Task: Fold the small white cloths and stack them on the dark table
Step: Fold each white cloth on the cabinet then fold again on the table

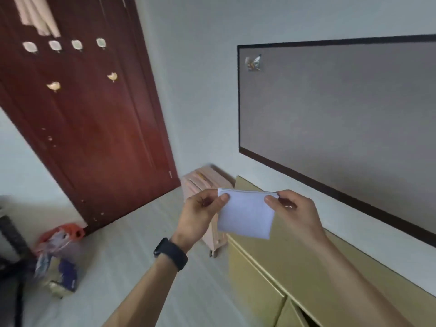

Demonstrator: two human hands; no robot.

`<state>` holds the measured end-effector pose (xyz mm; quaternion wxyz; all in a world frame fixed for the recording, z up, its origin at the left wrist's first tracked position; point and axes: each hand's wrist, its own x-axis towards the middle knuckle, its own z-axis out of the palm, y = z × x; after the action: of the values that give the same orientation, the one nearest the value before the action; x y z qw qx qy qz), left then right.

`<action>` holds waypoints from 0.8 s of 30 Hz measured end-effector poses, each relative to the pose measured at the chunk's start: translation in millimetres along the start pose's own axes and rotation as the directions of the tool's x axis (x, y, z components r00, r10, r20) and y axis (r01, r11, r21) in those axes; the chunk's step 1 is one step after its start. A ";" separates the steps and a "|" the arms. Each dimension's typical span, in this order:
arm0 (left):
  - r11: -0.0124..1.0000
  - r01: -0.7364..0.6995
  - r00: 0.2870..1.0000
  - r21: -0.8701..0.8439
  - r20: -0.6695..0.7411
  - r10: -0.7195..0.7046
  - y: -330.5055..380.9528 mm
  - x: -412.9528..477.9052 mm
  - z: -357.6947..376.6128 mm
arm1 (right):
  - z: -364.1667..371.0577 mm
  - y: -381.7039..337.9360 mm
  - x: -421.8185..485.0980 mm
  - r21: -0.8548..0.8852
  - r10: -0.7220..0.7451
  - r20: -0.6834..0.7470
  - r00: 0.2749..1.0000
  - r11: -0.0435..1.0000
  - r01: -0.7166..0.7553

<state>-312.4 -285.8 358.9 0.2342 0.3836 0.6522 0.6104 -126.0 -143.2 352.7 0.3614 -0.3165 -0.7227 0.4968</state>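
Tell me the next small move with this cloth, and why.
Probably bring the two pinched corners together to halve it: the left hand and right hand each pinch a top corner of the white cloth, which hangs free in the air, and no dark table is in view.

Red door (94,114), framed board (342,109), perhaps suitcase (204,182)

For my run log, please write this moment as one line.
step: folding | cloth: in air, hanging | left hand: pinches top left corner | right hand: pinches top right corner
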 end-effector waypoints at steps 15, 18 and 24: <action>0.956 0.257 0.665 0.141 -0.743 -0.069 -3.7 -348.3 -404.4 | 455.0 -140.3 -216.1 0.149 -0.247 0.611 0.752 0.969 0.198; 0.935 0.323 0.530 0.143 -0.846 -0.054 -15.0 -419.1 -482.2 | 550.9 -172.0 -288.0 0.196 -0.276 0.658 0.701 0.961 0.194; 0.874 0.451 0.300 0.184 -0.953 0.046 -27.8 -535.8 -611.3 | 705.1 -235.5 -423.1 0.286 -0.382 0.669 0.638 0.924 0.253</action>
<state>-472.1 -1083.0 333.2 -0.1977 -0.0889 0.8231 0.5249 -511.4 -905.8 314.9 0.1597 0.0643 -0.8058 0.5667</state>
